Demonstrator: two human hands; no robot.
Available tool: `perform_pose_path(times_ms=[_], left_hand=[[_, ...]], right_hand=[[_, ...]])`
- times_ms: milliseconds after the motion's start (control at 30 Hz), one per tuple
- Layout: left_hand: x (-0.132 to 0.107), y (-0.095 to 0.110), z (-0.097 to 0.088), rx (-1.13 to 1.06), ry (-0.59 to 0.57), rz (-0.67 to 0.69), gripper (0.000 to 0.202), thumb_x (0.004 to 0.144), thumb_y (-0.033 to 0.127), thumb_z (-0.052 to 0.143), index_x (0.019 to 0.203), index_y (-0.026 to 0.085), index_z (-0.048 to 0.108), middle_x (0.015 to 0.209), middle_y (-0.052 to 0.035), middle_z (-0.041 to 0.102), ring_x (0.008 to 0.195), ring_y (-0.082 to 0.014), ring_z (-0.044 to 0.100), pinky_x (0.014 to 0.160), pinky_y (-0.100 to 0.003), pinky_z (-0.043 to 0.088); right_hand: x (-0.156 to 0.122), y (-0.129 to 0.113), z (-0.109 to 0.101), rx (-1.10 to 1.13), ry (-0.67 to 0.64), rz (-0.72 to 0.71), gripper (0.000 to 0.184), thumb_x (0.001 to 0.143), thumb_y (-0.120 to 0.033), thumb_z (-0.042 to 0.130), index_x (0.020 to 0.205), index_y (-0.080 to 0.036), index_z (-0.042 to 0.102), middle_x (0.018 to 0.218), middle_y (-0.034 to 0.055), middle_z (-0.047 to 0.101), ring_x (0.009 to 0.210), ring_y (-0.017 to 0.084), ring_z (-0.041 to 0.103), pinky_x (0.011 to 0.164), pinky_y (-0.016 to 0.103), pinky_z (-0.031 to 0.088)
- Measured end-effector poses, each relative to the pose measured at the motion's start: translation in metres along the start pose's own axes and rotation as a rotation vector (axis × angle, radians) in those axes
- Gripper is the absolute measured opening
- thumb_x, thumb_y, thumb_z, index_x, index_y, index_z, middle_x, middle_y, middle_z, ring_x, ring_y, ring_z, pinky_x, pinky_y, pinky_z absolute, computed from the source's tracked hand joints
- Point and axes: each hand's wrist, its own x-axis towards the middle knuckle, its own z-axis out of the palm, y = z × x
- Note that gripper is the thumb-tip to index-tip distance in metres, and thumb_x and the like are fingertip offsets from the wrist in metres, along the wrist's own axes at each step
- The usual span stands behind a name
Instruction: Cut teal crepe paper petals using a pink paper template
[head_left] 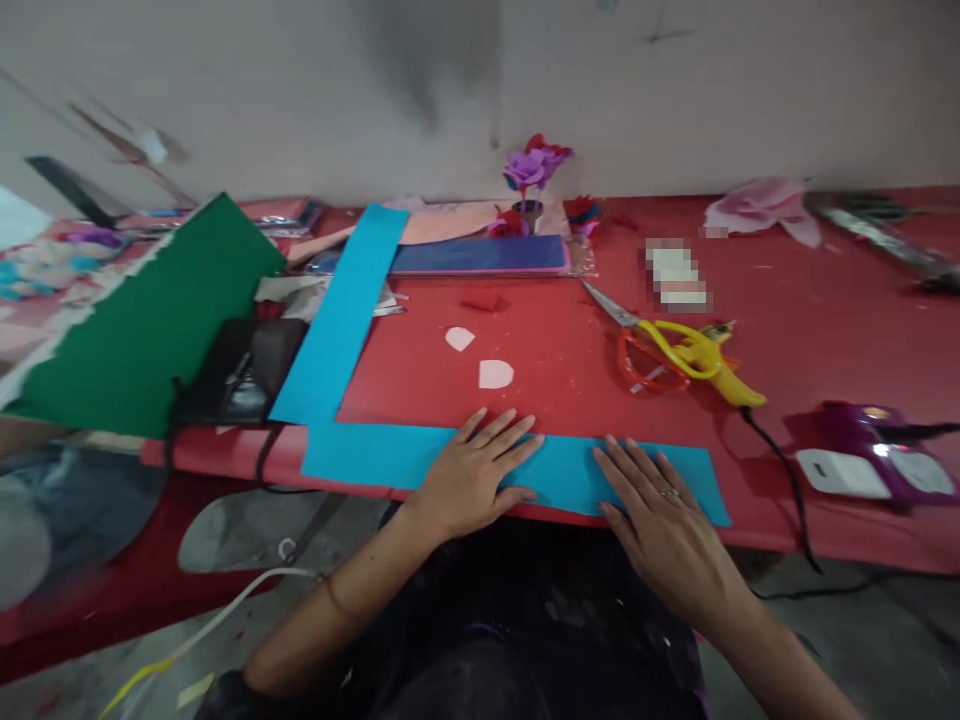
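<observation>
Fingers (pixel 519 455) of the left hand (pixel 469 485) lie outstretched and fanned over the middle of the front blue strip (pixel 570 475), curled round nothing, the longest tips reaching just past its far edge; those of the right hand (pixel 660 510) rest likewise, straight and slightly parted, near the strip's 3 o'clock end. This strip is flat along the near edge of the red desk (pixel 420 380), directly under both palms, its long axis running from 9 to 3 o'clock with the right end dipping a little. The relation that seems to matter is at its 9 o'clock end, where the other blue strip (pixel 349 310) meets it, long axis pointing from 7 to 1 o'clock; whether the 2 overlap or are joined, I cannot tell. The left hand is the nearer to that corner, which sits at 10 o'clock from it. 2 pale petal-shaped pieces (pixel 496 374) lie near 12 o'clock of the left hand, with scissors (pixel 634 322) and a yellow glue gun (pixel 724 375) beyond the right hand, towards 12 and 1 o'clock
</observation>
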Motion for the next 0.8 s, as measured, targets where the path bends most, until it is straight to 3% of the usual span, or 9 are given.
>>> perform_pose_path(times_ms=[267, 367, 500, 633, 700, 800], left_hand=[[-0.090, -0.062, -0.017, 0.126, -0.021, -0.306, 0.053, 0.100, 0.040, 0.032, 0.151, 0.031, 0.022, 0.158, 0.0000, 0.027, 0.147, -0.0192, 0.020, 0.119, -0.045, 0.020], [-0.111, -0.073, -0.024, 0.183, 0.000, -0.457, 0.050, 0.100, 0.038, 0.031, 0.149, 0.028, 0.031, 0.157, -0.0029, 0.029, 0.147, -0.0220, 0.021, 0.119, -0.048, 0.021], [-0.089, -0.044, -0.022, 0.191, 0.075, -0.514, 0.052, 0.100, 0.036, 0.029, 0.148, 0.018, 0.034, 0.157, -0.0065, 0.030, 0.147, -0.0230, 0.019, 0.120, -0.047, 0.020], [-0.047, -0.004, -0.007, 0.056, 0.053, -0.296, 0.057, 0.100, 0.045, 0.029, 0.152, 0.025, 0.021, 0.158, 0.0014, 0.025, 0.147, -0.0176, 0.018, 0.121, -0.043, 0.018], [-0.045, -0.001, -0.003, 0.031, 0.052, -0.302, 0.057, 0.099, 0.045, 0.029, 0.152, 0.026, 0.020, 0.158, 0.0017, 0.026, 0.147, -0.0169, 0.020, 0.121, -0.043, 0.019], [-0.069, -0.021, -0.003, 0.026, 0.049, -0.396, 0.054, 0.100, 0.039, 0.030, 0.152, 0.025, 0.023, 0.157, -0.0013, 0.031, 0.146, -0.0184, 0.025, 0.119, -0.044, 0.023]], right_hand=[[-0.001, -0.001, 0.003, 0.010, 0.089, -0.011, 0.061, 0.099, -0.035, 0.032, 0.156, -0.022, 0.015, 0.152, 0.0104, 0.040, 0.143, 0.033, 0.029, 0.112, 0.059, 0.028], [0.000, 0.000, 0.004, 0.007, 0.102, -0.020, 0.061, 0.099, -0.034, 0.032, 0.156, -0.022, 0.015, 0.151, 0.0117, 0.041, 0.142, 0.034, 0.030, 0.111, 0.060, 0.029], [0.000, 0.000, 0.005, 0.009, 0.107, -0.020, 0.061, 0.099, -0.035, 0.032, 0.156, -0.022, 0.015, 0.152, 0.0111, 0.041, 0.142, 0.035, 0.031, 0.111, 0.060, 0.028], [0.000, -0.001, 0.005, -0.005, 0.114, -0.027, 0.061, 0.099, -0.034, 0.032, 0.156, -0.023, 0.014, 0.152, 0.0103, 0.040, 0.142, 0.034, 0.031, 0.111, 0.060, 0.030], [-0.001, -0.001, 0.005, -0.010, 0.109, -0.025, 0.062, 0.098, -0.034, 0.033, 0.156, -0.023, 0.013, 0.152, 0.0100, 0.040, 0.142, 0.033, 0.030, 0.111, 0.060, 0.029], [-0.001, -0.001, 0.005, -0.019, 0.094, -0.025, 0.062, 0.099, -0.034, 0.034, 0.156, -0.022, 0.013, 0.153, 0.0099, 0.039, 0.143, 0.033, 0.028, 0.112, 0.059, 0.029]])
